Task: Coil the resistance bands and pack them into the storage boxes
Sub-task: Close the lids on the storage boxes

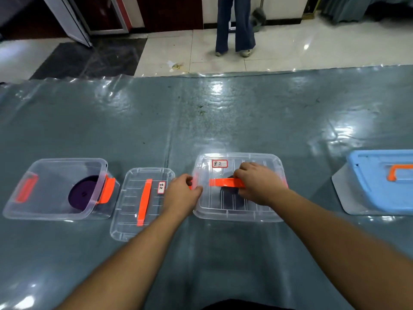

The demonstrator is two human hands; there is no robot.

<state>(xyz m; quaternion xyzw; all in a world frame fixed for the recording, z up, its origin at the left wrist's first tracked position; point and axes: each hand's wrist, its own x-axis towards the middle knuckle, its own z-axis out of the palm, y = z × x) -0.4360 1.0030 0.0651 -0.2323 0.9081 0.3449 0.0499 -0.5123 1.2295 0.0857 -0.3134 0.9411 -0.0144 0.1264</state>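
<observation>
Left hand [182, 193] grip pinches the side latch [194, 183]; right hand [257, 182] presses the lidded box [239, 206]

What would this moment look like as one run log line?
left hand: gripping left latch of lidded box | right hand: on its lid | open box: purple band inside, loose lid beside

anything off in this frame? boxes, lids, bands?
Only the open clear box on the left: it sits tilted, with the purple coiled band inside and its lid lying loose beside it. Both hands are on the lidded box.
</observation>
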